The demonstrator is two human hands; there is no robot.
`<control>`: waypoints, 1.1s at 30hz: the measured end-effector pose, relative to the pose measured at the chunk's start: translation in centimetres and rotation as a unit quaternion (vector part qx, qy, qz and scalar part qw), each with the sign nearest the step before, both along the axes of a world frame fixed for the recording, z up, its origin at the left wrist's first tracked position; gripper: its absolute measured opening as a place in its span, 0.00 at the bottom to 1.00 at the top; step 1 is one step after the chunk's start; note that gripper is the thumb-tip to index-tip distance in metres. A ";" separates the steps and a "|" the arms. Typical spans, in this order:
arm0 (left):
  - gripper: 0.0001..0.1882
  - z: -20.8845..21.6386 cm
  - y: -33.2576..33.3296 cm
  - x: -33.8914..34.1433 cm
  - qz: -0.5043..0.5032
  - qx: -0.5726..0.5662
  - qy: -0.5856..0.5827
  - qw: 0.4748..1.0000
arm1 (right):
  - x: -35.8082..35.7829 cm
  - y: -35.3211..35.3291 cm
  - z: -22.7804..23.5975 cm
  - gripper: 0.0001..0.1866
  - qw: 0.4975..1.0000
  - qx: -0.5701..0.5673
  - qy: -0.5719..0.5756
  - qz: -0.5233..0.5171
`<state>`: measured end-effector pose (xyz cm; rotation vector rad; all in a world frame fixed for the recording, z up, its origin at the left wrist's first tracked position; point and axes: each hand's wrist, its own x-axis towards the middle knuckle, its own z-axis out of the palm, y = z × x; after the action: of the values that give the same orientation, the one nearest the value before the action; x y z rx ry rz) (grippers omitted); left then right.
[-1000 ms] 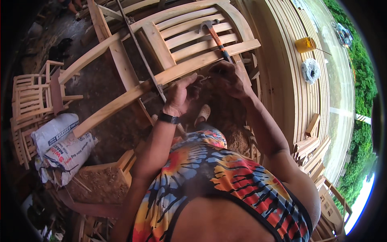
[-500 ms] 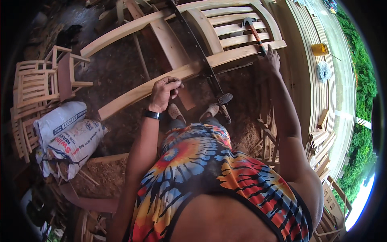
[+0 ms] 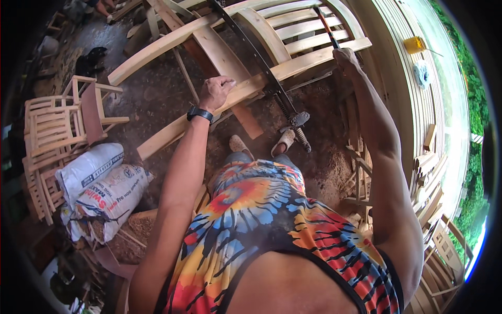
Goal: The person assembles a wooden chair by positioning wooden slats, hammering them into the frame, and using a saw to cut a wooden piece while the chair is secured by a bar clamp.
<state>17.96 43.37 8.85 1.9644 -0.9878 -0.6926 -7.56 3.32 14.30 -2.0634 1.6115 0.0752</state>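
Observation:
My right hand (image 3: 346, 59) is closed around the handle end of a hammer (image 3: 328, 29). The hammer points away from me over the slatted end of a pale wooden frame (image 3: 300, 67). My left hand (image 3: 216, 93), with a dark watch on its wrist, rests at the frame's near curved rail. Its fingers are curled together, and whatever they may pinch is too small to make out. Between my hands a long black bar clamp (image 3: 251, 49) crosses the frame, its screw end (image 3: 299, 120) toward me.
Wooden chairs (image 3: 55, 123) stand at the left beside stuffed white sacks (image 3: 112, 191). Long stacked boards (image 3: 400, 78) run along the right, with a yellow container (image 3: 414, 45) and a pale blue coil (image 3: 422, 73) beyond. Sawdust (image 3: 334, 175) lies near my feet. Another person's leg (image 3: 102, 8) shows far left.
My right hand has taken hold of the hammer, which lay on the slats, and its head has moved farther away. My left hand has moved forward onto the rail. The view has shifted slightly.

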 end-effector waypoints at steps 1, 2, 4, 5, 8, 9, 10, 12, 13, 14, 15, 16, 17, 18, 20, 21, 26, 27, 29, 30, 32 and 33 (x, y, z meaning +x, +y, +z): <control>0.16 -0.3 0.3 -0.1 0.010 -0.014 0.001 1.000 | -0.2 1.4 0.5 0.13 0.996 0.061 -0.050 -0.029; 0.15 -0.3 1.5 0.5 0.038 -0.027 -0.003 0.999 | 1.1 6.8 3.0 0.13 0.973 0.128 -0.191 -0.031; 0.15 -0.3 0.8 0.1 0.020 -0.035 -0.005 0.999 | -1.4 13.4 4.8 0.09 0.906 0.182 -0.381 -0.030; 0.14 -0.3 0.5 0.0 0.009 -0.038 -0.012 0.999 | -2.1 16.1 5.5 0.08 0.892 0.201 -0.405 -0.003; 0.13 -0.5 1.0 0.1 -0.001 -0.052 -0.035 0.998 | -2.0 24.8 10.9 0.10 0.807 0.351 -0.474 -0.012; 0.13 -0.4 0.9 -0.1 -0.004 -0.051 -0.035 0.998 | -2.7 26.9 11.1 0.08 0.755 0.431 -0.493 -0.031; 0.13 -0.3 0.9 -0.2 -0.013 -0.066 -0.046 0.997 | -2.7 28.9 11.8 0.08 0.745 0.447 -0.495 -0.026; 0.12 -0.3 0.8 -0.1 -0.023 -0.085 -0.057 0.995 | -2.6 31.3 11.6 0.09 0.823 0.387 -0.415 0.024; 0.12 -0.4 0.8 -0.1 -0.025 -0.089 -0.065 0.994 | -2.5 32.0 11.3 0.10 0.861 0.344 -0.370 0.055; 0.12 -0.4 0.8 0.0 -0.026 -0.095 -0.073 0.992 | -2.6 32.2 10.8 0.10 0.862 0.341 -0.371 0.055; 0.12 -0.5 0.8 0.0 -0.026 -0.098 -0.073 0.992 | -2.6 32.4 10.2 0.12 0.881 0.330 -0.327 0.095; 0.11 -0.5 0.8 0.0 -0.027 -0.105 -0.080 0.991 | -2.6 32.5 10.1 0.14 0.895 0.318 -0.281 0.135; 0.11 -0.5 0.9 0.1 -0.027 -0.110 -0.088 0.990 | -2.5 32.8 10.2 0.14 0.895 0.318 -0.281 0.136; 0.11 -0.5 1.0 0.2 -0.025 -0.110 -0.088 0.990 | -2.3 33.3 10.5 0.16 0.905 0.322 -0.245 0.128; 0.10 -0.4 0.8 0.1 -0.036 -0.100 -0.101 0.989 | -2.2 33.9 10.1 0.19 0.924 0.291 -0.207 0.137; 0.10 -0.2 0.9 -0.1 -0.035 -0.101 -0.101 0.989 | -2.1 34.1 9.9 0.19 0.924 0.290 -0.207 0.137; 0.09 -0.1 1.0 0.0 -0.063 -0.119 -0.109 0.985 | -0.9 34.1 9.1 0.20 0.951 0.177 -0.168 0.191; 0.09 -0.1 1.0 0.0 -0.064 -0.121 -0.109 0.985 | -1.0 34.0 8.7 0.20 0.951 0.175 -0.168 0.190; 0.08 -0.2 1.0 0.0 -0.085 -0.121 -0.147 0.978 | -0.9 33.9 8.2 0.19 0.956 0.181 -0.114 0.202; 0.09 -0.4 1.1 0.0 -0.065 -0.115 -0.135 0.982 | -0.8 33.9 8.5 0.19 0.956 0.180 -0.114 0.204; 0.08 -0.6 1.3 -0.1 -0.054 -0.119 -0.113 0.985 | -0.7 34.1 9.9 0.19 0.956 0.173 -0.133 0.195; 0.08 -0.6 1.4 -0.1 -0.044 -0.122 -0.090 0.988 | -0.6 34.4 10.4 0.19 0.956 0.173 -0.131 0.196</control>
<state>17.84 44.77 8.28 1.7991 -1.2145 -0.4238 -8.19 37.74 24.74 -1.9857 0.9401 0.1980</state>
